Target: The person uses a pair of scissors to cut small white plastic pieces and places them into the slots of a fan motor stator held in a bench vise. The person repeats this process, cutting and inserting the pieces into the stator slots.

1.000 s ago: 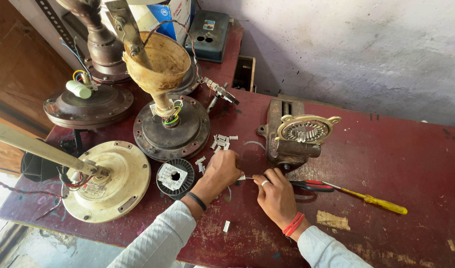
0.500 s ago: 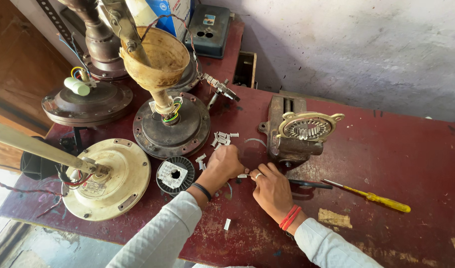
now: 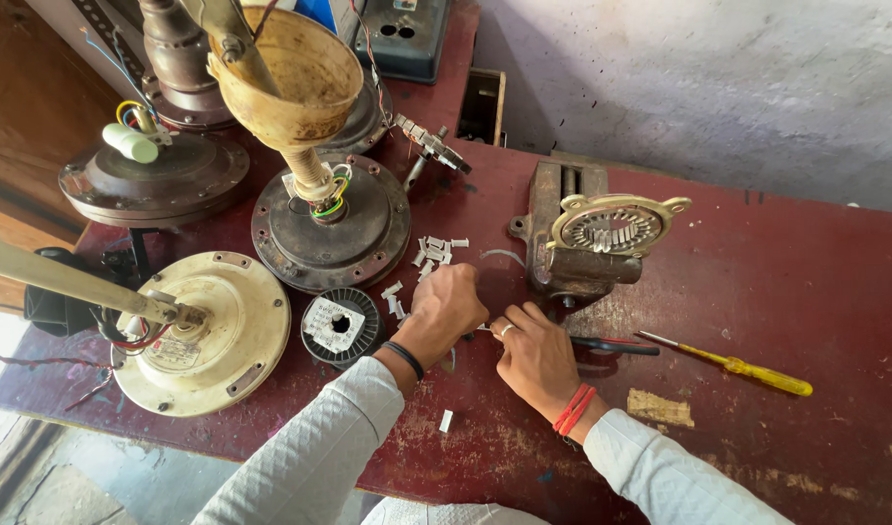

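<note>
Left hand: curled over the dark red desk, fingers pressed together on a small pale strip that shows between the two hands; a black band sits on the wrist.
Right hand: just beside the left, fingers bent inward and pinching the other end of the same strip; a ring on one finger, red threads at the wrist.
Pale strip: held low over the desk, between the hands, in front of the vise; too small to tell its make.
Loose white pieces: a small scatter of short slips on the desk just beyond the left hand, more trailing toward the wire spool.
Wire spool: round, black, with a white paper face, lying flat just left of the left hand.
Bench vise: rusty, beyond the right hand, carrying a cream-coloured slotted ring on top.
Yellow-handled screwdriver: flat on the desk, right of the right hand, apart from it.
Red-handled pliers: lying just right of the right hand, partly hidden by it.
Cream fan motor: at the near left edge, with a pale blade arm attached.
Dark fan motor: behind the spool, with coloured wires at its shaft.
</note>
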